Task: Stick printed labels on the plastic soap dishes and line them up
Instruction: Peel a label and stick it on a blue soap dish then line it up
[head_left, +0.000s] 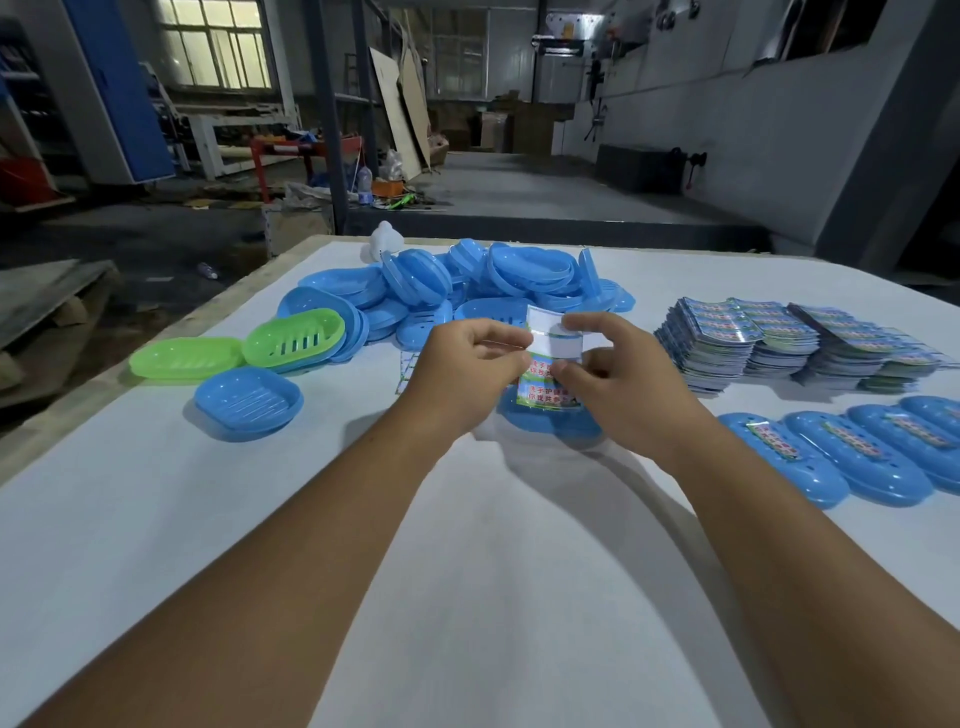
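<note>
While a blue soap dish sits on the white table just under them, a label sheet is pinched by the left hand and right hand. Labelled dishes are lined up at right.

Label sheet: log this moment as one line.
left hand: holds label sheet | right hand: peeling label | blue soap dish: beneath, unlabelled | labelled row: right

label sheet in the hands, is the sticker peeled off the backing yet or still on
Partly peeled. The label sheet shows bare white backing at its top, printed stickers lower down, pinched by the left hand and right hand.
</note>
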